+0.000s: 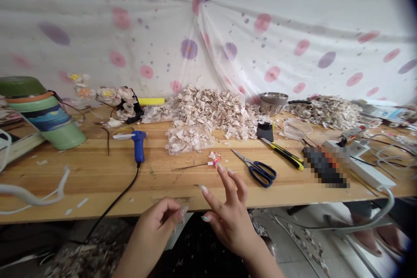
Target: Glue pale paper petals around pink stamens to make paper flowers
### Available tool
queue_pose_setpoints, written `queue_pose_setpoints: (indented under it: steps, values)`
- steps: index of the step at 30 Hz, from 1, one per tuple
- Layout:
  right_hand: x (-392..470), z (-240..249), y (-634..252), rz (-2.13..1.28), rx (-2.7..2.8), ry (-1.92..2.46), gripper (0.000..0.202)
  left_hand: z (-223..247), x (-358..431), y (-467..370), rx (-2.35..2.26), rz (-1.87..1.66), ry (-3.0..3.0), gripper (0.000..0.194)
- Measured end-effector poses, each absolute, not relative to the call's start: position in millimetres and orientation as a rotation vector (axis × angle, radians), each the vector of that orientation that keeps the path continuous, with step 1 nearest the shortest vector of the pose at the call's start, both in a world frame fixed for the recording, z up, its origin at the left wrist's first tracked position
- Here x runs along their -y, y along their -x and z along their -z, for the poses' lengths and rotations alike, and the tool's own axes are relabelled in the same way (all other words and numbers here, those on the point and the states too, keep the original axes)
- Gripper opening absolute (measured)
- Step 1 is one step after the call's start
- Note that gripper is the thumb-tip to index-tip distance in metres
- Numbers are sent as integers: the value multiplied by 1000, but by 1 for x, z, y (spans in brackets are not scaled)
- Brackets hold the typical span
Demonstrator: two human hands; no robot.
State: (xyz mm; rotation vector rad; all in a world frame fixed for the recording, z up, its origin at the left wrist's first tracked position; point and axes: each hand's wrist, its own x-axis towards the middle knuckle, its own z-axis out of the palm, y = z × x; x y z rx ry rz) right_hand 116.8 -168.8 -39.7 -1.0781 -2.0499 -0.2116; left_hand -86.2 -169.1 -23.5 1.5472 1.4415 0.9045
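We see a long wooden tabletop (97, 178) running the full width. On it lie a blue glue gun (138, 144) with its black cord, scissors (257, 168), a yellow-and-black knife (283, 153), a white power strip (365, 167) and a green tumbler (42, 113) on its side. A big heap of pale shavings (215, 110) sits at the back, with a metal bowl (273, 102) beside it. A clear bag (189, 139) of shavings lies in front of the heap, and a small pink-and-white bud (214, 159) lies near the middle.
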Motion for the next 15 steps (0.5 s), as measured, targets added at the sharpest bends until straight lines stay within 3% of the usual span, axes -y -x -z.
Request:
queue_pose_setpoints:
  steps: [4, 7, 10, 15]
  values:
    - [168, 35, -125, 261, 2064, 1061, 68, 34, 173, 123, -1619, -129, -1879, 15]
    - [168, 35, -129, 259, 2037, 1043, 69, 42, 175, 134, -1733, 95, -1945, 18]
    - [170, 38, -131, 155, 2043, 963, 55, 39, 174, 127, -1593, -26, -1902, 24]
    - [176, 49, -123, -448, 1960, 811, 27, 22, 175, 89, -1150, -540, -1519, 47]
